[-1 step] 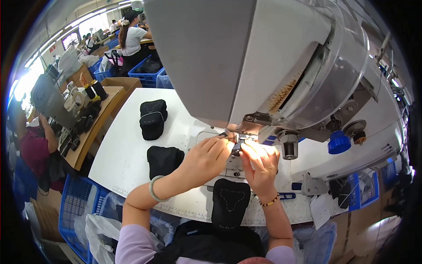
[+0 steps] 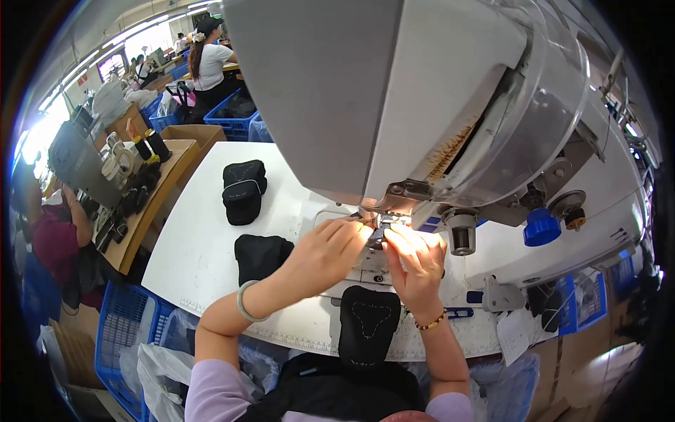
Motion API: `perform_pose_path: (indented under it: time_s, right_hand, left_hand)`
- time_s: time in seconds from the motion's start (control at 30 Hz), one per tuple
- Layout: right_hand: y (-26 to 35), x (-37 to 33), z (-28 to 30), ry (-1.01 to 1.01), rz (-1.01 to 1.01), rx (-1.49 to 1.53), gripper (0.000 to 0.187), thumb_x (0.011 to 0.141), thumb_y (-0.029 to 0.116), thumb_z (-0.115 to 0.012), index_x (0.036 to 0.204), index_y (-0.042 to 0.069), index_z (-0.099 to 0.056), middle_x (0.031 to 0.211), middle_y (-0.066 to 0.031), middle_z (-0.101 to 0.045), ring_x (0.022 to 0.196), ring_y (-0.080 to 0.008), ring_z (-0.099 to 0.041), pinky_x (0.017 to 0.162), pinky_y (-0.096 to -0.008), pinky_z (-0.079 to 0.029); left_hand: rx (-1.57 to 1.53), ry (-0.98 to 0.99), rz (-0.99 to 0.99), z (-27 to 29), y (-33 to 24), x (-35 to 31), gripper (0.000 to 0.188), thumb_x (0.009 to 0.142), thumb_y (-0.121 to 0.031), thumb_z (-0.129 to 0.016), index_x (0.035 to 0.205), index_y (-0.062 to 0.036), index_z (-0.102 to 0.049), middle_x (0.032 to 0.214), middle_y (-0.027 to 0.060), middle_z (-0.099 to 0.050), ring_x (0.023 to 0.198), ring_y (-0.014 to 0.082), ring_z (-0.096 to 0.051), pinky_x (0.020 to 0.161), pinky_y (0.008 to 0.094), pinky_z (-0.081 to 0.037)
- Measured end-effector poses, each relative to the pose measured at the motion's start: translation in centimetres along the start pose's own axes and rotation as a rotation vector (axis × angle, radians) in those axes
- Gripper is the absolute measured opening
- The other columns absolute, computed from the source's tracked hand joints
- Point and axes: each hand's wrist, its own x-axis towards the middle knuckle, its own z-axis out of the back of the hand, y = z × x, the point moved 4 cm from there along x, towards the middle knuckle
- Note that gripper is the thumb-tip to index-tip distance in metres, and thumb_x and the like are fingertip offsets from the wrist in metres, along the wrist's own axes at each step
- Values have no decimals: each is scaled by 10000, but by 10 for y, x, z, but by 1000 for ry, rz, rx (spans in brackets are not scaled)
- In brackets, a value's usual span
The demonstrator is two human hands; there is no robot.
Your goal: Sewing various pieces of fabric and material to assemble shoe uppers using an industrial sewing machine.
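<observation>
Under the lit head of a grey-white sewing machine (image 2: 316, 91), both my hands hold a small dark fabric piece (image 2: 377, 237). My left hand (image 2: 325, 254) comes in from the left, its fingertips pressed to the piece beside the presser foot (image 2: 383, 214). On the other side, my right hand (image 2: 416, 264) pinches the piece between thumb and fingers. My fingers hide much of it. A black padded piece (image 2: 367, 320) with white stitching lies at the table's front edge, between my forearms. Left of my left hand are a black stack (image 2: 261, 257) and a banded black bundle (image 2: 244, 193).
The white table (image 2: 190, 239) has a ruler strip along its front edge. A blue-handled tool (image 2: 460, 312) lies right of my right wrist. Blue crates (image 2: 123, 344) stand below on the left. At left, a co-worker (image 2: 60, 239) sits by another machine; another person (image 2: 211, 60) works behind.
</observation>
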Motion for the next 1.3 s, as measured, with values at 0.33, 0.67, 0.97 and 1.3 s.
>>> perform_pose_path:
  time_s: [0.33, 0.67, 0.97, 1.3]
  right_hand:
    - [-8, -4, -2, -33, 33, 25, 260, 758, 67, -695, 1012, 79, -641, 1029, -47, -635, 896, -192, -564, 789, -316, -386]
    - [13, -23, -9, -141, 218, 46, 419, 696, 82, -741, 1075, 116, -566, 1068, 8, -577, 929, -161, -574, 776, -314, -428]
    - [1, -21, 8, -96, 250, 162, 378, 704, 49, -709, 1053, 85, -568, 1041, -30, -593, 863, -177, -598, 701, -294, -433]
    - [5, -19, 7, -33, 253, 111, 271, 738, 58, -667, 1006, 70, -624, 1067, -19, -617, 876, -129, -603, 706, -250, -417]
  left_hand:
    - [-412, 36, -214, -7, 44, -2, 559, 569, 10, -690, 1113, -46, -576, 1124, 81, -606, 1059, 286, -581, 822, 373, -515]
    - [-186, 49, -205, 7, 7, -5, 427, 647, -8, -580, 1062, 83, -546, 1029, 174, -578, 981, 318, -601, 809, 365, -524]
    - [371, 115, -113, -2, -39, 5, 323, 724, -29, -533, 1003, 133, -549, 1019, 223, -567, 977, 315, -599, 815, 327, -506]
    - [102, -3, -41, -13, -16, -14, 393, 736, 92, -487, 1126, 136, -513, 1145, 249, -539, 1096, 354, -559, 908, 373, -481]
